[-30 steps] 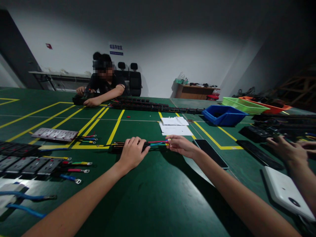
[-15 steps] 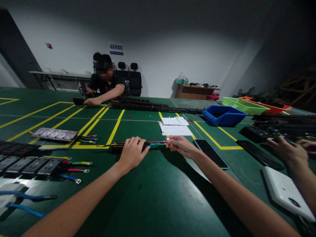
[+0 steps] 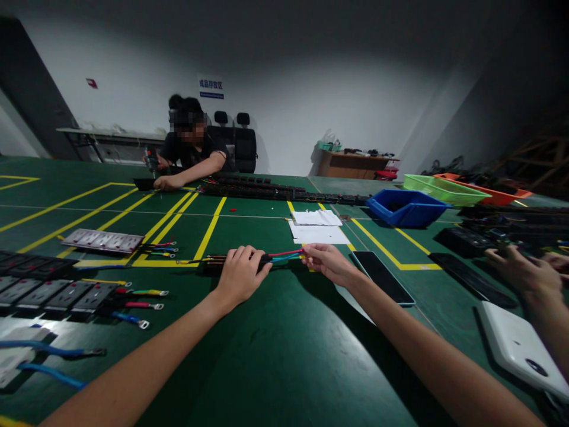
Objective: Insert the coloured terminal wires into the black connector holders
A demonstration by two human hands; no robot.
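My left hand [image 3: 242, 274] lies over a dark strip-shaped part [image 3: 210, 268], with its fingers curled around it and hiding its middle. Brownish bars show along the strip's top left, and a yellow-and-black lead [image 3: 189, 261] with a ring terminal sticks out there. From the strip's right end run red and blue-green wires [image 3: 284, 257]. Their far ends are pinched between the thumb and fingers of my right hand [image 3: 326, 262], which covers the tips. Just right of that hand rests a black-screened phone [image 3: 383, 277].
Socket strips [image 3: 57, 295] with lugged wires lie at left; a pale strip [image 3: 103, 241] sits beyond. Papers [image 3: 317, 232], a blue bin [image 3: 406, 207] and a white device [image 3: 518, 341] are ahead and right. A co-worker [image 3: 191, 148] holds a power tool; another person's hands [image 3: 527, 270] work at right.
My right fingers have shifted slightly on the wire ends, and a ring terminal that showed above them is now hidden. The left hand keeps its hold; the view has drifted slightly.
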